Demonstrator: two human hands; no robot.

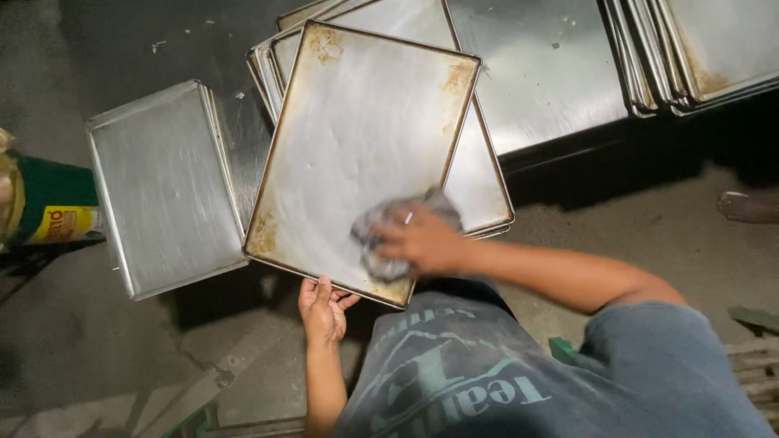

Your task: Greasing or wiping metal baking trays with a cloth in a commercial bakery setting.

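Note:
A large metal baking tray (357,138) with brown stains at its corners lies tilted on a stack of similar trays (487,186). My right hand (422,242) presses a crumpled grey cloth (381,235) onto the tray's near right part. My left hand (323,310) holds the tray's near edge from below, thumb on the rim. A grey printed shirt fills the bottom right of the view.
Another metal tray (162,186) lies to the left. More trays (698,57) are stacked at the top right on a dark surface. A green can with a yellow label (49,203) stands at the far left. Someone's bare foot (746,207) shows at the right edge.

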